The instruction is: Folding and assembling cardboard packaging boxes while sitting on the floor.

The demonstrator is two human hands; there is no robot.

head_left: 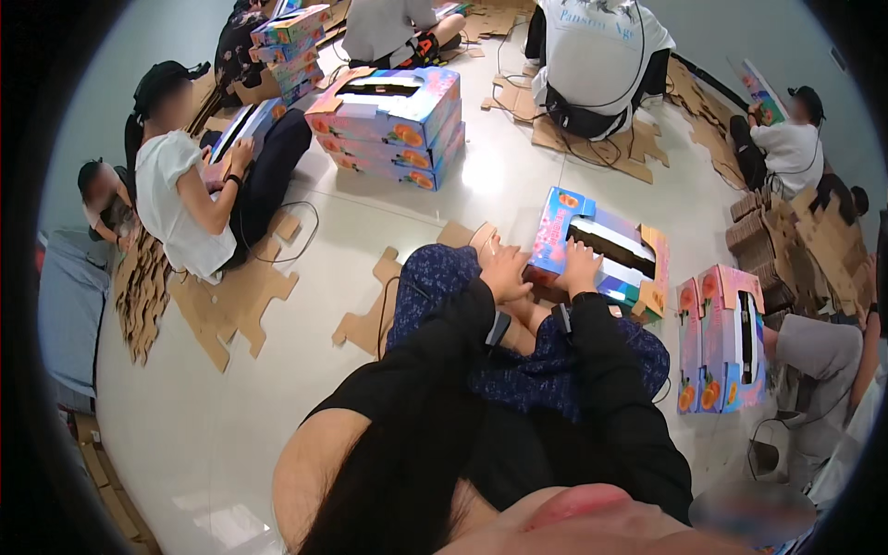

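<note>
A colourful cardboard box (553, 227) printed with fruit sits tilted in front of my crossed legs, a long dark slot in its white and purple top. My right hand (580, 270) is closed over the box's near edge, its fingertips by the slot. At the box's near left corner is my left hand (504, 274), its fingers stretched out and apart; whether it touches the cardboard I cannot tell. Both wrists wear dark bands. My patterned dark blue garment (435, 277) covers my knees under the forearms.
Stacked finished-looking boxes (384, 120) stand ahead to the left, and more upright boxes (710, 342) to my right. Flat brown cardboard pieces (222, 314) lie on the pale tiled floor (231, 416). A seated person (180, 203) handles a box at left; several others sit around.
</note>
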